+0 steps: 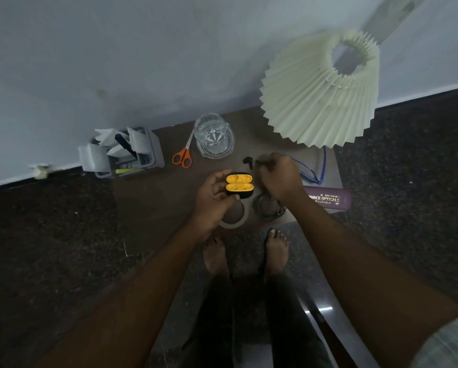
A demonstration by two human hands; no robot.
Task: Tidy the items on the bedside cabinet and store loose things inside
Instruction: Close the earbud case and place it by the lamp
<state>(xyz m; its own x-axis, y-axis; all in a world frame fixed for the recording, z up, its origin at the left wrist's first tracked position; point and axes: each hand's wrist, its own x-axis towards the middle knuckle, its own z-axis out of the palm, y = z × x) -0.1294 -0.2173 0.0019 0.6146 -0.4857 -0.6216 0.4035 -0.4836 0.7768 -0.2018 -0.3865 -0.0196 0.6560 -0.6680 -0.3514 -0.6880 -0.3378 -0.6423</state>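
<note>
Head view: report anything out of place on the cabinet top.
The earbud case in the left hand is open with its yellow wells empty; one black earbud lies loose near the glass jar. Blue-framed glasses lie outside the purple case.

The black earbud case (240, 185), open with its yellow inside up, sits in the left grip (214, 197). A black earbud (247, 160) lies on the desk (148, 205) just left of the right grip (279, 176), which pinches a small dark piece (259, 162).
</note>
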